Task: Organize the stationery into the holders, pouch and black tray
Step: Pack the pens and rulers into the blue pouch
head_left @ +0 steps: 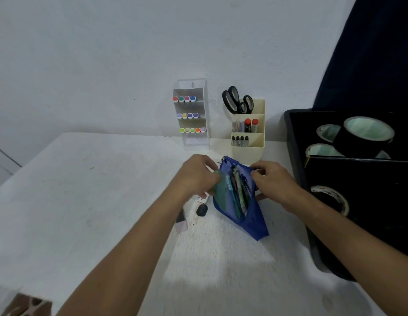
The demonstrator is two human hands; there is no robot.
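A blue mesh pouch [253,222] lies on the white table, its mouth spread wide with several pens [238,192] inside. My left hand [196,176] grips the pouch's left edge, where a green flat piece [221,195] shows through the mesh. On the right edge my right hand [273,181] pinches the pouch. Partly hidden under my left wrist lie a white tube [202,198], a small black eraser-like piece [202,210] and a pale block [181,222]. The black tray [298,174] at the right holds several tape rolls [367,135].
A clear tiered holder [191,115] with rows of coloured markers stands against the wall. Beside it a cream holder [248,131] carries black scissors [235,100], glue sticks and small black tubes. A brown object [27,304] sits at the bottom left corner.
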